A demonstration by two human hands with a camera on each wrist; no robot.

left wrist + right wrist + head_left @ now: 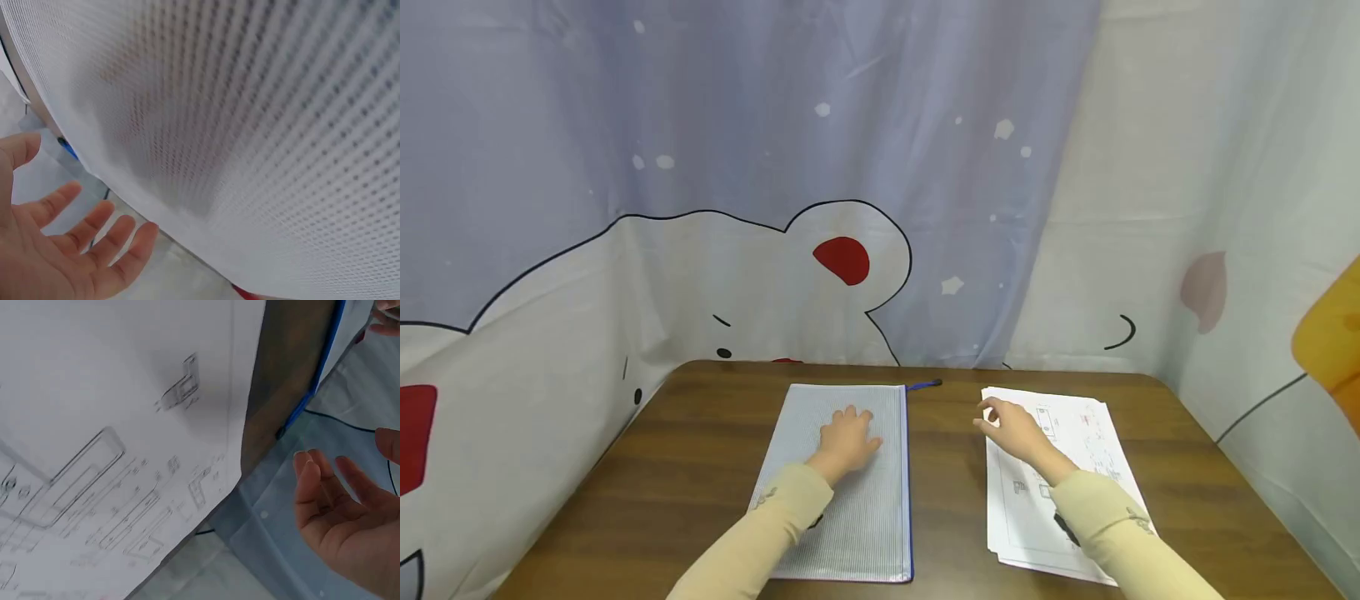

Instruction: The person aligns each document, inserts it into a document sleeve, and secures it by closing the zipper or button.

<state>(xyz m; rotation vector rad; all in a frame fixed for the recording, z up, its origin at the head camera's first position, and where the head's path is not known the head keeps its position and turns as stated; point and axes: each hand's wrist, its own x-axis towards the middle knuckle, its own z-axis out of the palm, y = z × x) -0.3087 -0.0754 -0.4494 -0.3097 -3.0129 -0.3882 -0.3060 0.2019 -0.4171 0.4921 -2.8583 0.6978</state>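
Looking at mesh zip pouch (872, 542), lower centre of head frame, flat on brown wood-grain table (947, 483). Pale grey-white, finely ribbed; close up in left wrist view, dotted with rows of small dark holes, with a soft dark patch toward upper middle. Edged in blue along right side, blue zip tab (922, 386) with dark end poking out at top right corner.

Over upper half of pouch: left hand (847, 442), fingers spread, slightly bent, thumb out to the side. Can't tell if touching.

Lower right of head frame: paper stack (1022, 525), white, edges not quite squared, printed with line drawings of rectangular parts, plus faint red marks near top right. Over its upper left: right hand (1015, 432), fingers loosely curled, some bunched together, thumb apart with a gap. Seen apart from sheets in right wrist view.

Behind, across upper frame: cartoon-print curtain (925, 167), blue-grey and white, black outlines, red patches.
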